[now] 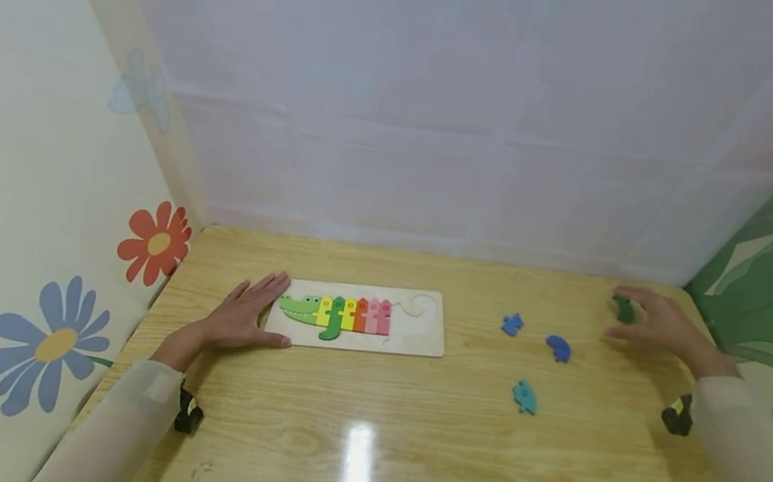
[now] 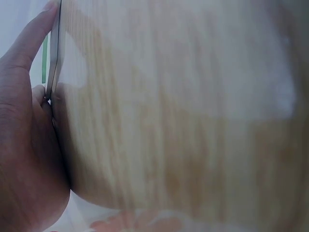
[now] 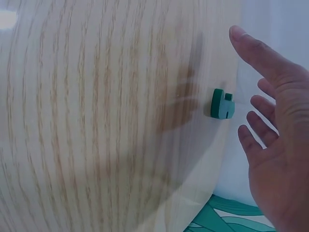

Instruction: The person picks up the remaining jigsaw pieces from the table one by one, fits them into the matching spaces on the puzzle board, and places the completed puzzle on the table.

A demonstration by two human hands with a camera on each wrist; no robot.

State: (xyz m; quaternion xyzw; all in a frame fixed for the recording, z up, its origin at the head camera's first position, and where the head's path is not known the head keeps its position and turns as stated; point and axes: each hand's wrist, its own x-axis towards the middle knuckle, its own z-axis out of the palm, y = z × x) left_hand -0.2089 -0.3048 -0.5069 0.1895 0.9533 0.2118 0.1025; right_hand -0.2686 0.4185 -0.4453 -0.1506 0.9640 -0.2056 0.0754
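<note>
A wooden crocodile puzzle board [image 1: 418, 330] lies at the left of the table, with a green head, yellow, orange, red and pink segments and a green leg piece set in it. My left hand [image 1: 241, 317] rests at its left end, fingers spread, thumb along the near edge and fingertips at the far corner. In the left wrist view the thumb [image 2: 29, 43] runs beside the board's thin edge. At the far right, my right hand [image 1: 661, 327] reaches around a dark green puzzle piece [image 1: 623, 310]. The right wrist view shows the green piece [image 3: 223, 104] on the table, apart from the spread thumb and fingers.
Between board and right hand lie three loose pieces: a blue one [image 1: 512, 324], a dark blue curved one [image 1: 557, 348] and a teal one [image 1: 525, 396]. A pale curtain [image 1: 371, 146] hangs behind the wooden table [image 1: 296, 429], with flower-printed cloth at both sides.
</note>
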